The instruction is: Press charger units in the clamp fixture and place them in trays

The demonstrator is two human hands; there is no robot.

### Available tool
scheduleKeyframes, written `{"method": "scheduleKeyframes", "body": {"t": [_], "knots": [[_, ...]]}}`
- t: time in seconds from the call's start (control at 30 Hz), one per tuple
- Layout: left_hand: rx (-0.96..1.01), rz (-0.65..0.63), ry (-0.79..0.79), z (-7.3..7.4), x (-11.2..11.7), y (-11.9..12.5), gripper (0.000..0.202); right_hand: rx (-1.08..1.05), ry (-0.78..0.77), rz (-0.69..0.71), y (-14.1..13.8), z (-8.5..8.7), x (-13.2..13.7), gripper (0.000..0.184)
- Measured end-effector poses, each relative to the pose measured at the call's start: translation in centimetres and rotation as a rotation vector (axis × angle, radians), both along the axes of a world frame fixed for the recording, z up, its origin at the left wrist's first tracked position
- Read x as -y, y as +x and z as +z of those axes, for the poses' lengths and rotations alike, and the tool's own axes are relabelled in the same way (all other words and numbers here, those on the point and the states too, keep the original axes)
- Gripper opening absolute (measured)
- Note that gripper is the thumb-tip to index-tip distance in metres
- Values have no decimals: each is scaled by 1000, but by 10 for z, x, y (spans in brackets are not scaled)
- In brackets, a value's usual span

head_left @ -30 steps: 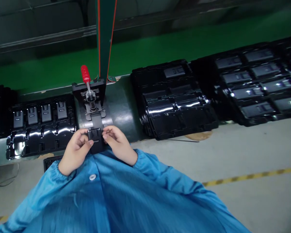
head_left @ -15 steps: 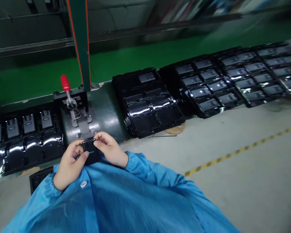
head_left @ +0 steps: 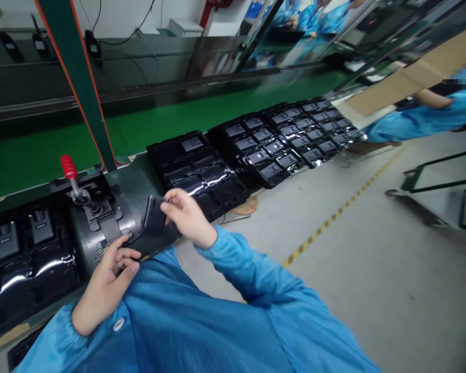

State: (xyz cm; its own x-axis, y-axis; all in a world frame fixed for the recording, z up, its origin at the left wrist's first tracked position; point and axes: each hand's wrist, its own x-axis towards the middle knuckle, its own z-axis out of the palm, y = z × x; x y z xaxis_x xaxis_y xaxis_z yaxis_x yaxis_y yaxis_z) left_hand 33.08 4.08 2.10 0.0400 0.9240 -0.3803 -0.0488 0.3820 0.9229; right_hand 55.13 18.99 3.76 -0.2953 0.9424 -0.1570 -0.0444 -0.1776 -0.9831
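Between the thumb and fingers of my right hand (head_left: pixel 188 217) is a small black device case (head_left: pixel 154 215), held by its right edge and tilted above the bench. My left hand (head_left: pixel 111 282) is apart from it, fingers loosely spread and nothing in them, by the near end of a metal clamp fixture (head_left: pixel 104 220). The fixture has a toggle lever with a red handle (head_left: pixel 68 167), which stands up. To the right of the case lies a black plastic tray (head_left: pixel 227 199) with one grey device (head_left: pixel 193 144) in a far pocket.
More trays of grey devices (head_left: pixel 271 170) run along the bench to the right. At left, another tray (head_left: pixel 58 277) holds devices (head_left: pixel 42 226). A green post (head_left: pixel 77 77) rises behind the fixture. A co-worker's sleeve (head_left: pixel 407 122) and a wheeled cart (head_left: pixel 431 204) are at right.
My left hand has let go of the black device case. My right hand has carried it rightward, away from my body, and turned it. The view has swung to the right.
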Motion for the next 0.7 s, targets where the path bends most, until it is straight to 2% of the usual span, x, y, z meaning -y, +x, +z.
{"method": "scheduleKeyframes", "body": {"t": [0.07, 0.17, 0.23, 0.3, 0.43, 0.7], "knots": [[-38, 28, -16, 0, 2, -3, 68, 44, 83, -198, 10, 7, -47, 31], [-91, 68, -44, -4, 9, -9, 61, 135, 61, -455, 17, 11, -119, 25], [-110, 97, -69, -7, 15, -14, 61, 218, -14, -533, 18, 11, -158, 21], [-126, 134, -91, -9, 23, -19, 62, 274, -67, -546, 16, 7, -184, 21], [-154, 224, -134, -11, 40, -31, 65, 364, -96, -518, 13, -3, -204, 25], [-178, 348, -201, -24, 70, -48, 70, 462, -49, -404, 30, -11, -202, 25]]}}
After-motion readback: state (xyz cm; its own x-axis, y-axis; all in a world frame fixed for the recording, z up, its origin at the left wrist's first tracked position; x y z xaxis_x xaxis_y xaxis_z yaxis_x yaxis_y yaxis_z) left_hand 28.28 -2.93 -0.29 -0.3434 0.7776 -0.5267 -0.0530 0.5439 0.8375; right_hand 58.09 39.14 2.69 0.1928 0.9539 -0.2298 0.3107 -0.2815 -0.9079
